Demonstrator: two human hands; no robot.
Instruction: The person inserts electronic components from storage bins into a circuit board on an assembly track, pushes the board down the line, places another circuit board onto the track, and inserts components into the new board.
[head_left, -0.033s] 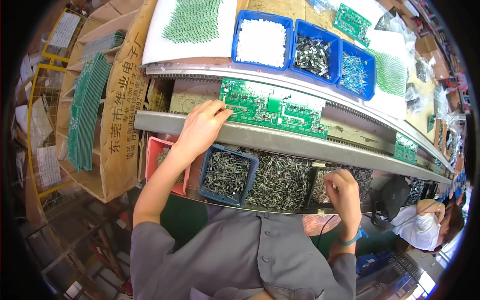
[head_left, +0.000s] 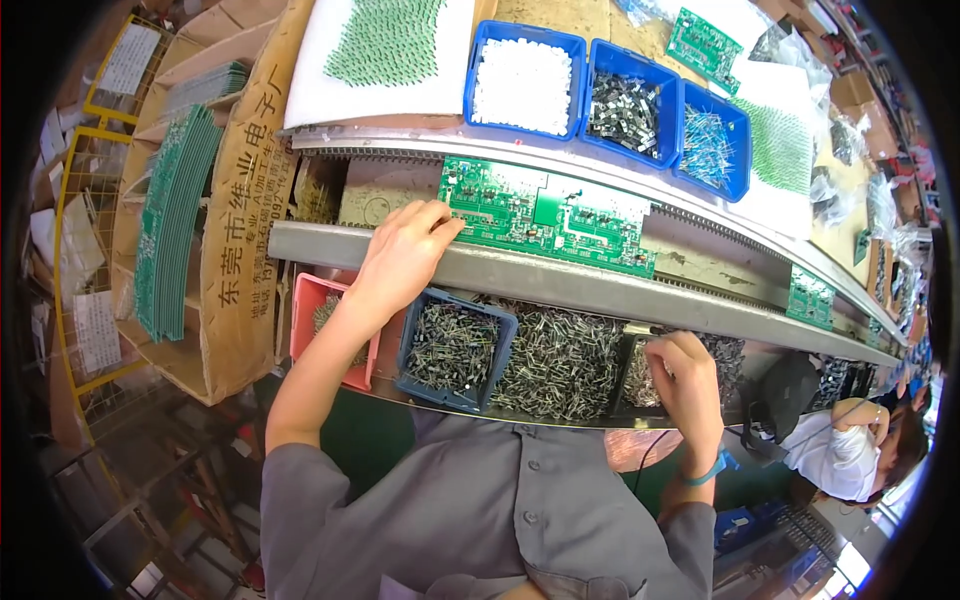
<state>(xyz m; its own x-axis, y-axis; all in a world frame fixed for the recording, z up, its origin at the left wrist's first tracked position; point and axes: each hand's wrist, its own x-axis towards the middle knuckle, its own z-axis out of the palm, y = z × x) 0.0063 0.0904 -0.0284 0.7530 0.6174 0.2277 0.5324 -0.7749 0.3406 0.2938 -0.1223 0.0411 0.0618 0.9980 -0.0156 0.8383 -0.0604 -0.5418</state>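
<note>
We see the long green printed circuit board [head_left: 550, 212] lying between the conveyor rails, beyond the grey metal near rail [head_left: 560, 277], which we take to support it while leaving its face open. The person's left hand [head_left: 405, 255] reaches over that rail with curled fingers at the board's left end, perhaps to steady it; we cannot tell how far they are parted or whether they grip it. The right hand [head_left: 685, 375] is bent over the shallow black tray [head_left: 632, 409] of small pale parts, its fingers drawn close together; whether they hold a part we cannot tell. The bins seem to stand along both sides of the conveyor so that each kind of part is within easy reach. We count three bright blue plastic bins [head_left: 515, 131] on the far worktop, holding white, black and blue parts; nearer, one pink plastic bin [head_left: 303, 325], one dark blue plastic bin [head_left: 500, 355] and one heap of loose wire-legged parts [head_left: 560, 360]. The upright green boards [head_left: 175, 230] in the brown cardboard box [head_left: 240, 210] overlap too much for us to count.
</note>
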